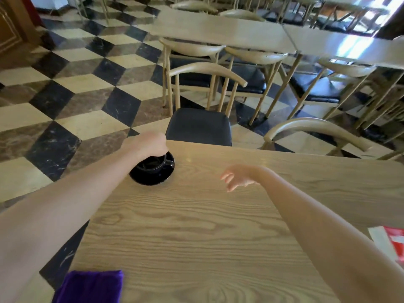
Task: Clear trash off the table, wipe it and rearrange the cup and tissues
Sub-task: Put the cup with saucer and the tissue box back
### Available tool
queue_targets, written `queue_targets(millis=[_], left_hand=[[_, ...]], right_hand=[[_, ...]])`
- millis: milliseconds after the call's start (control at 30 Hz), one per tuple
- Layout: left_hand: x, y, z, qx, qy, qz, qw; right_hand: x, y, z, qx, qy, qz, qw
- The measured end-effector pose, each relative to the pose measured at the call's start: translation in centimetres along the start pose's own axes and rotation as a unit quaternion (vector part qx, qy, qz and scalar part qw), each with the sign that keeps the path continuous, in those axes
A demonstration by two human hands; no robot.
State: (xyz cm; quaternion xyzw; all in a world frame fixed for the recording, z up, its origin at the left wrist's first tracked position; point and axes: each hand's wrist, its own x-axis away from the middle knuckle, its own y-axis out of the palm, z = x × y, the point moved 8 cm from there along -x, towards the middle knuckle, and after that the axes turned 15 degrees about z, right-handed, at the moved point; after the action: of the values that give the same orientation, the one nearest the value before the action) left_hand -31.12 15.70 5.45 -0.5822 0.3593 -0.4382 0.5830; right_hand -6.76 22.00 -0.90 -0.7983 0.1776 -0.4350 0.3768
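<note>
Hands both extended over a pale wood-grain tabletop (196, 226), seen from above.

Left hand (148, 143) is at the far left corner, closed down over a black cup (153, 164). Fingers curl at the cup's far rim or handle; the exact contact is hidden under the knuckles, but the hand reads as gripping the cup. Cup sits on a black saucer (152, 177), directly below and slightly nearer than the left hand. Saucer lies flat, close to the tabletop's left edge.

Right hand (239, 177) is to the right of the cup, well apart from it, above bare wood. Fingers loosely spread and drooping, palm down, holding nothing. Cannot tell whether fingertips touch the surface.

Purple cloth (89, 287), folded, lies at the near left edge, under the left forearm and far nearer than the left hand. Part of it is cut off by the frame.

Red-and-white packet (391, 243), possibly the tissues, is at the right edge, nearer than the right hand and beyond the right forearm; mostly out of frame.

Chair with dark seat (199, 125) stands just beyond the left hand, pushed against the far edge. Checkered marble floor (65, 95) is to the left.
</note>
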Motion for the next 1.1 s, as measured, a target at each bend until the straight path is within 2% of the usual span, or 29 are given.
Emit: queue_targets(millis=[200, 300, 533, 733, 833, 933, 1100], left_hand=[[4.1, 1.6, 16.4, 0.088, 0.093, -0.150, 0.980], [5.3, 3.2, 24.2, 0.080, 0.129, -0.200, 0.968], [6.4, 4.9, 41.8, 0.024, 0.218, -0.203, 0.954], [6.9, 7.1, 53.9, 0.032, 0.275, -0.204, 0.939], [7.3, 9.4, 58.1, 0.053, 0.265, -0.216, 0.938], [8.1, 11.7, 61.3, 0.112, 0.229, -0.229, 0.939], [9.6, 14.5, 64.8, 0.207, 0.194, -0.218, 0.934]], right_hand=[[6.9, -1.2, 10.8, -0.016, 0.041, -0.010, 0.999], [10.7, -1.7, 17.2, -0.030, 0.074, -0.012, 0.997], [18.4, -4.0, 31.0, -0.076, 0.161, 0.019, 0.984], [24.0, -3.7, 41.6, -0.099, 0.229, 0.057, 0.967], [25.6, -3.8, 46.0, -0.057, 0.236, 0.120, 0.963], [26.9, -3.1, 50.3, -0.078, 0.260, 0.191, 0.943], [27.4, -0.7, 54.8, -0.103, 0.279, 0.220, 0.929]])
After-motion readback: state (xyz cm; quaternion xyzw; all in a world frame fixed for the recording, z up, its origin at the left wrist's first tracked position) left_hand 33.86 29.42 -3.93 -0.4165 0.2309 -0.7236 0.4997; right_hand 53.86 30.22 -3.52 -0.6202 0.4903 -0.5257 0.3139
